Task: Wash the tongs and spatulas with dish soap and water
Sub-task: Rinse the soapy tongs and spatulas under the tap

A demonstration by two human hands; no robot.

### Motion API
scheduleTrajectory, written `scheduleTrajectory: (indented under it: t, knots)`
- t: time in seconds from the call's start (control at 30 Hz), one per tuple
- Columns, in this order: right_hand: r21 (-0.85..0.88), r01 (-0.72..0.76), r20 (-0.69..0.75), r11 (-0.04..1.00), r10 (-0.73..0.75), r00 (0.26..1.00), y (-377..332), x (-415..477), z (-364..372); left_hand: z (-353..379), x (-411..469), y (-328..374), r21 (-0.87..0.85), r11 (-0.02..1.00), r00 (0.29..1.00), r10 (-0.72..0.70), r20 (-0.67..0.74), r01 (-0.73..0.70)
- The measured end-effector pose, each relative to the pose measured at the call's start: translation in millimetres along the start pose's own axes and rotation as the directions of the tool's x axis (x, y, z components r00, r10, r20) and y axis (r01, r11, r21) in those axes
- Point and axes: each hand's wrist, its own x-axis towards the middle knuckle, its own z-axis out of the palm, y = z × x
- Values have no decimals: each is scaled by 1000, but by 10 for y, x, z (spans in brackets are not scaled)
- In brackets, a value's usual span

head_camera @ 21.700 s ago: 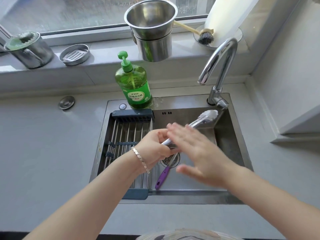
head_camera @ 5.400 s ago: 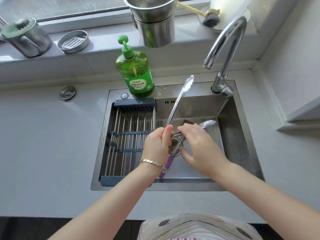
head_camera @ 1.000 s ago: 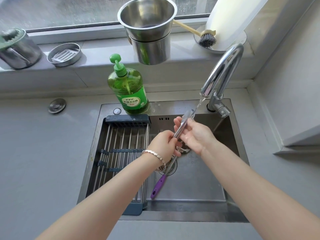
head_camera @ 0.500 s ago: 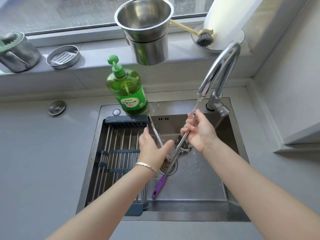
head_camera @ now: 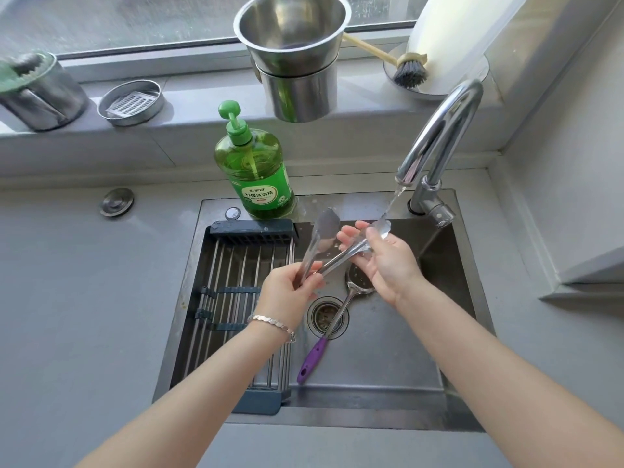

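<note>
**Item 1:** tongs [head_camera: 337,261], centre of frame, over sink [head_camera: 388,366].
- L hand [head_camera: 287,292] pinches the hinge end; the two arms are splayed apart.
- R hand [head_camera: 388,265] is wrapped, fingers and thumb, round one arm nr its tip, right under the water stream [head_camera: 393,201] from the tap [head_camera: 439,130], upper right.
- Status: rinse in progress, I judge. Other arm's tip not under water yet.

**Item 2:** spatula [head_camera: 337,315], purple handle, only one seen.
- Lies on sink floor across drain, lower centre.
- Status: untouched, wash to do.

**Item 3:** soap bottle [head_camera: 256,177], upper centre, at sink's back edge.
</note>
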Motion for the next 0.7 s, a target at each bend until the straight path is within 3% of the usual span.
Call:
scheduleTrajectory:
  t: [0.17, 0.3, 0.43, 0.7]
  knots:
    - [-173, 142, -102, 975, -161, 982, -30, -59, 77, 47, 33, -5, -65, 998, 999, 14, 29, -12]
    - [-243, 213, -64, 946, -235, 970, -123, -128, 49, 228, 136, 76, -67, 996, 998, 53, 24, -51]
    - [-193, 235, -88, 953, -255, 963, -224, -172, -42, 481, 273, 177, -170, 985, 1000, -1, 28, 6]
    - [-192, 270, -173, 943, -303, 937, -458, -137, -293, 837, 501, 343, -94, 995, 994, 22, 105, -12]
